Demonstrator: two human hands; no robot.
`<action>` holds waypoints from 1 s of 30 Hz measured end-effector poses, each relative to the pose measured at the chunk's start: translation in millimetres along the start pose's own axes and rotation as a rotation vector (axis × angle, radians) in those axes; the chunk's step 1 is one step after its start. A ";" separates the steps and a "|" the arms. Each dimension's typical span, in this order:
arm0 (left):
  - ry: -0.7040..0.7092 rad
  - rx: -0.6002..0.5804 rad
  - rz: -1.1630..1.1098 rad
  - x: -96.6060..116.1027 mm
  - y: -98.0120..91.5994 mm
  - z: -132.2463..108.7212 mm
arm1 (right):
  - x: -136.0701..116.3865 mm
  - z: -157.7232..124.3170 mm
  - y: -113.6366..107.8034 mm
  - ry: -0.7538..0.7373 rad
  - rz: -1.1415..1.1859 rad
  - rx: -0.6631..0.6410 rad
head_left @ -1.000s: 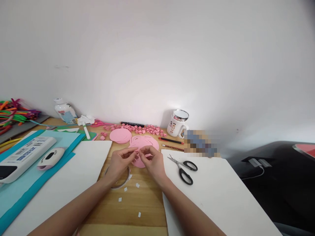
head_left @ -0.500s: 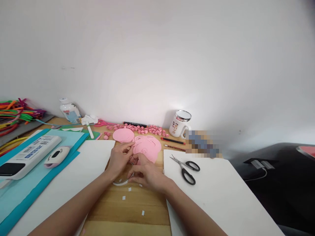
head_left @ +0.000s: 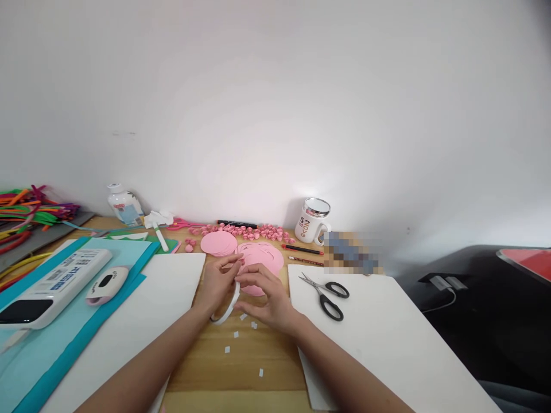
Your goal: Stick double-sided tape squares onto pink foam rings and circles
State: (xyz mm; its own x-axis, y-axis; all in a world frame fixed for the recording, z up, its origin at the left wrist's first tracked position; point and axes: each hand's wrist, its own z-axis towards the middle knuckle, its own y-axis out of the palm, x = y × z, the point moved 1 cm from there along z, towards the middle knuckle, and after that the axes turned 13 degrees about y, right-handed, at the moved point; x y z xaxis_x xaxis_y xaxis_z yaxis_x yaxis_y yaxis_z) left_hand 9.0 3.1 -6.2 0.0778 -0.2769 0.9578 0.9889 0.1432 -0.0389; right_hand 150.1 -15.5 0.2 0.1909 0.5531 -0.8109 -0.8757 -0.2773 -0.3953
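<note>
My left hand (head_left: 221,282) is closed in a pinch, with a small pink paper piece (head_left: 241,260) showing at its fingertips. Close against it, my right hand (head_left: 269,295) curves its fingers and thumb at the edge of a thin white ring, seemingly a roll of tape (head_left: 228,310). The ring is tilted between the hands and partly hidden by them. Behind the hands lie overlapping pink paper circles (head_left: 269,255) and a neater stack of pink discs (head_left: 217,243). Several small white scraps (head_left: 227,349) are scattered on the wooden table (head_left: 232,378) below.
Black-handled scissors (head_left: 327,298) lie on a white board (head_left: 387,344) at right. Another white board (head_left: 172,281) is at left, beside blue sheets (head_left: 129,292) bearing a white device (head_left: 60,287). Small pink rolled pieces (head_left: 271,232), a mug (head_left: 313,221) and a bottle (head_left: 124,205) stand along the wall.
The white ring has come up from the table and tilts between my hands. My right hand has shifted slightly right, its fingertips near my left thumb. The view has moved a little.
</note>
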 end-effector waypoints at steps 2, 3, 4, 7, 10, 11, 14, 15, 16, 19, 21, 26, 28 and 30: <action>0.010 0.018 0.002 -3.6 -1.4 0.7 | -0.8 0.0 1.8 -0.021 -0.030 0.036; 0.019 0.024 0.004 -4.9 -2.3 0.9 | -3.0 -0.1 2.8 -0.028 -0.043 0.045; 0.026 0.028 0.007 -5.9 -3.2 1.1 | -6.8 -0.4 3.4 -0.036 -0.054 0.049; 0.018 0.026 0.011 -7.4 -5.5 1.4 | -26.4 -2.4 -1.2 -0.079 -0.120 0.023; -0.007 0.008 0.007 -7.5 -7.0 1.9 | -44.9 -7.8 -23.6 -0.091 -0.246 -0.025; -0.005 0.003 0.004 -7.3 -7.2 2.1 | -46.8 -10.8 -35.6 -0.060 -0.298 -0.015; 0.012 -0.006 -0.004 -7.1 -7.0 2.2 | -35.9 -25.7 -78.5 0.172 -0.547 0.100; 0.013 -0.011 -0.007 -7.3 -6.6 2.1 | -28.3 -32.9 -91.9 0.284 -0.665 0.118; 0.012 -0.015 -0.013 -7.7 -6.0 1.9 | -20.1 -40.8 -103.6 0.411 -0.788 0.122; 0.015 -0.017 -0.032 -10.2 -4.2 1.7 | -0.3 -64.4 -122.7 0.667 -1.005 0.012; 0.023 -0.007 -0.046 -12.5 -3.5 1.8 | 5.7 -75.1 -123.6 0.730 -1.022 -0.052; 0.037 0.022 -0.036 -15.0 -4.7 2.2 | 6.9 -78.7 -115.7 0.737 -0.995 -0.011; 0.031 0.028 -0.020 -14.4 -5.6 2.3 | 5.7 -75.5 -114.1 0.762 -0.917 0.040; 0.026 0.034 -0.013 -13.4 -6.0 2.3 | 2.9 -71.5 -110.7 0.790 -0.705 0.097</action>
State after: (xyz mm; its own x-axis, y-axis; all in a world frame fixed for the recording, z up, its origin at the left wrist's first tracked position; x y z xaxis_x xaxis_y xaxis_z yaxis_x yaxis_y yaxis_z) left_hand 1.8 8.1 -18.2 0.0683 -0.3035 0.9504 0.9850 0.1718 -0.0159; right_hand 279.3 -39.4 10.7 0.8720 -0.1121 -0.4764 -0.4804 -0.0097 -0.8770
